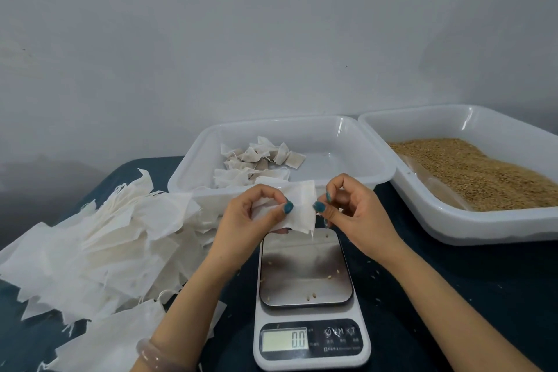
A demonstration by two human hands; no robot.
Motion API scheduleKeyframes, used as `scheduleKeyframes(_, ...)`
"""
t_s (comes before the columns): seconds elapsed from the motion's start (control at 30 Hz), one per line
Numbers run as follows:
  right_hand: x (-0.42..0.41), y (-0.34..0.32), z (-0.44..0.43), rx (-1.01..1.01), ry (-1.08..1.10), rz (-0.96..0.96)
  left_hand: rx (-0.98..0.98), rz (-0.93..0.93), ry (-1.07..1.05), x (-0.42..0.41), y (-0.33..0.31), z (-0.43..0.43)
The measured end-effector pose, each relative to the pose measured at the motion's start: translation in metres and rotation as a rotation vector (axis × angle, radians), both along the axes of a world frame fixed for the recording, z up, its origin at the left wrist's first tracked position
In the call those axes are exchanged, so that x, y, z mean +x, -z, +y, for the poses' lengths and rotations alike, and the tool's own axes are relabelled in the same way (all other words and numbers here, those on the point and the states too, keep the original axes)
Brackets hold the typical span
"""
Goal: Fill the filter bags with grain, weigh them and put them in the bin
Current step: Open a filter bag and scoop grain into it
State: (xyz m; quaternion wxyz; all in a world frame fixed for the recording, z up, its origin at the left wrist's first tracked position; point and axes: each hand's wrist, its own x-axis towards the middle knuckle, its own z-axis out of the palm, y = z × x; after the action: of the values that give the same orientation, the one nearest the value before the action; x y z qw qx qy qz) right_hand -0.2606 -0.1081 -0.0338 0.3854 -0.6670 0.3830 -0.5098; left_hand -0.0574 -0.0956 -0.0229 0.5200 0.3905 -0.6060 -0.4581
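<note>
An empty white filter bag (299,208) is held above the scale (306,296). My left hand (253,217) grips its left side, thumb on top. My right hand (347,208) pinches its right edge between thumb and fingertip. The scale's steel plate carries a few loose grains, and its display reads 0.0. A white bin (371,166) behind the hands holds several filled, tied bags (262,160). To the right, a second white bin (422,190) holds brown grain (471,172).
A large heap of empty filter bags (99,238) covers the table's left side. Stray grains lie on the dark tablecloth (453,296) right of the scale. A grey wall rises right behind the bins.
</note>
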Motion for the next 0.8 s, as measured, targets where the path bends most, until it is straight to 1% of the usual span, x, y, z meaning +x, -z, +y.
scheduleKeyframes(0.17, -0.004, 0.0, -0.002, -0.052, 0.041, 0.066, 0.016, 0.037, -0.003, -0.001, -0.003, 0.003)
scheduleKeyframes(0.3, -0.006, 0.002, 0.0, -0.164, 0.09, 0.231, -0.159, -0.113, -0.159, 0.001, -0.006, 0.003)
scheduleKeyframes(0.37, -0.004, 0.001, 0.001, -0.207, 0.115, 0.289, -0.204, -0.144, -0.188, 0.001, -0.005, 0.003)
scheduleKeyframes(0.43, -0.002, 0.0, 0.002, -0.276, 0.154, 0.315, -0.209, -0.143, -0.193, 0.0, -0.003, 0.002)
scheduleKeyframes(0.5, 0.001, -0.001, 0.004, -0.326, 0.195, 0.292, -0.199, -0.133, -0.204, -0.002, -0.001, 0.001)
scheduleKeyframes(0.67, 0.006, -0.005, 0.008, -0.417, 0.304, 0.106, -0.283, -0.14, -0.314, -0.004, -0.002, 0.002)
scheduleKeyframes(0.73, 0.007, -0.006, 0.01, -0.46, 0.289, 0.102, -0.298, -0.119, -0.324, -0.003, -0.002, 0.002)
scheduleKeyframes(0.8, 0.008, -0.006, 0.011, -0.467, 0.258, 0.143, -0.302, -0.104, -0.318, -0.003, -0.002, 0.001)
